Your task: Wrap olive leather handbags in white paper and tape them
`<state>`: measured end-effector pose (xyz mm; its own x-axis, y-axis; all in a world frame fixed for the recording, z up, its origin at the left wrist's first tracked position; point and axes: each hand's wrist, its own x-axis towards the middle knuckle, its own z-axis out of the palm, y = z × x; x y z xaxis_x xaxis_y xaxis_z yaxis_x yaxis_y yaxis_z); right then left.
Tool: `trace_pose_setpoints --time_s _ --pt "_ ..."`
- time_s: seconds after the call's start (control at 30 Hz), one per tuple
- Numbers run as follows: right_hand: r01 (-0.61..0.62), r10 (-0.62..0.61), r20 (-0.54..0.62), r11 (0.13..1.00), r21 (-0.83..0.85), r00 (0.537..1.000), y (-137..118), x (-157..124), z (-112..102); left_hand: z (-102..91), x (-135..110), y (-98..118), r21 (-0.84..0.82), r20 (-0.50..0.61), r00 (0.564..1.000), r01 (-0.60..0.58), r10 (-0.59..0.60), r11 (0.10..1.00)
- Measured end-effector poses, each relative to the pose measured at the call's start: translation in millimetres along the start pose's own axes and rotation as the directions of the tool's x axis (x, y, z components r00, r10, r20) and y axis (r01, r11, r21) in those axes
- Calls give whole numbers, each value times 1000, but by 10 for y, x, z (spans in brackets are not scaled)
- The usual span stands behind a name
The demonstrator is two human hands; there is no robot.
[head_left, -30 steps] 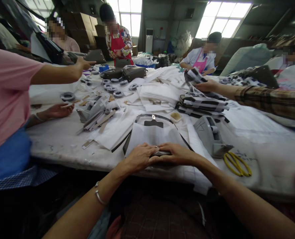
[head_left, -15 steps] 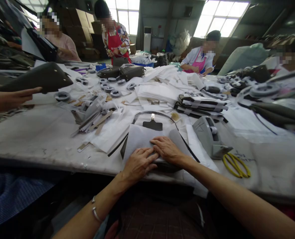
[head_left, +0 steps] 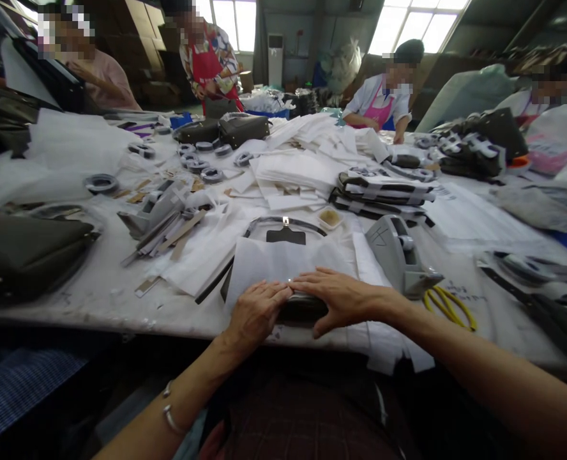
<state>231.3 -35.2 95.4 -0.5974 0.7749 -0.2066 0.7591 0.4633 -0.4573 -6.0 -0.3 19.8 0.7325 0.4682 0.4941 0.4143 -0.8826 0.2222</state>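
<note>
A dark handbag (head_left: 286, 236) lies flat at the near table edge, mostly wrapped in white tissue paper (head_left: 283, 262), its curved handle and metal clasp showing at the far end. My left hand (head_left: 255, 310) lies flat on the paper at the bag's near end, fingers stretched out. My right hand (head_left: 341, 297) rests beside it, fingers spread and pressing the paper down over the bag's dark near edge (head_left: 302, 310). The fingertips of both hands almost touch.
A grey tape dispenser (head_left: 398, 255) and yellow scissors (head_left: 449, 305) sit right of the bag. Another dispenser (head_left: 156, 207) and cardboard strips lie left, a dark bag (head_left: 22, 246) further left. Tape rolls (head_left: 202, 166), stacked paper and striped wrapped bags (head_left: 384, 191) fill the middle. Several people work around the table.
My right hand slid from the middle of the paper back to the bag's near edge and spread out. The neighbour's arms and the bag held at left left the view; a dark bag now lies there.
</note>
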Motion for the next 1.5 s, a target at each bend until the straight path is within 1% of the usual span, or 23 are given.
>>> trace_pose_setpoints --time_s 0.07,0.17,0.27,0.37,0.4,0.47,0.57,0.67,0.77,0.8,0.87,0.93,0.97,1.03,1.1,1.17,1.23,1.27,1.33,1.37,1.4,1.43,1.5 --pt "4 -7 -29 995 -102 1000 -20 -49 60 -10 -4 4 27 -12 1000 -13 13 1000" --pt "-5 -13 -83 978 -209 996 -21 -36 191 -18 -25 3 103 -31 998 -59 63 993" --pt "-22 -37 -199 958 -285 979 12 -8 342 -8 -49 -14 192 -26 993 -109 116 975" --pt "-50 -45 -294 949 -310 955 67 -8 425 30 -71 -46 239 1 992 -123 126 963" --pt "-46 -48 -297 952 -303 954 85 -10 419 46 -78 -59 240 7 992 -122 124 963" --pt "-19 -61 -267 957 -289 962 116 -16 371 73 -93 -86 229 17 993 -116 116 966" --pt "8 -85 -228 948 -317 970 152 -36 329 79 -118 -111 206 37 994 -104 99 973" --pt "-5 -84 -261 946 -324 962 191 -93 454 38 -131 -107 173 102 990 -111 95 979" --pt "-33 -45 -297 967 -252 954 209 -151 578 -17 -121 -90 142 184 979 -117 90 983" --pt "-39 -25 -290 976 -215 957 197 -150 565 -31 -113 -87 134 203 975 -118 89 984" --pt "-65 35 -233 990 -124 972 133 -86 433 -46 -98 -89 125 227 970 -119 89 985" --pt "-176 165 -185 983 -43 969 20 67 200 -41 -89 -99 124 238 967 -118 85 985" --pt "-247 240 -184 969 -18 953 -43 172 77 -33 -89 -105 125 239 967 -116 83 985" --pt "-355 346 -246 935 7 906 -149 409 -110 -12 -95 -117 118 238 968 -112 82 987" --pt "-385 369 -328 923 18 870 -183 632 -147 -5 -104 -124 89 243 967 -100 76 991" --pt "-357 330 -390 934 3 860 -126 790 -23 -37 -97 -125 30 249 967 -53 44 998" --pt "-313 267 -455 949 -28 849 -8 863 193 -124 -52 -125 -70 270 963 16 4 997" --pt "-294 237 -494 955 -40 837 55 871 303 -186 -8 -128 -132 291 957 57 -16 990" --pt "-278 209 -554 960 -41 806 154 857 473 -324 127 -149 -236 362 930 149 -56 960" --pt "-282 213 -568 959 -35 795 183 844 523 -385 218 -168 -255 407 911 191 -75 948" --pt "-289 221 -572 957 -31 790 199 832 551 -430 319 -192 -241 447 890 218 -91 946" --pt "-298 229 -571 954 -28 788 202 822 560 -453 425 -221 -198 474 875 218 -102 956" --pt "-320 253 -573 947 -16 780 191 811 549 -421 634 -283 -32 486 865 158 -123 987"
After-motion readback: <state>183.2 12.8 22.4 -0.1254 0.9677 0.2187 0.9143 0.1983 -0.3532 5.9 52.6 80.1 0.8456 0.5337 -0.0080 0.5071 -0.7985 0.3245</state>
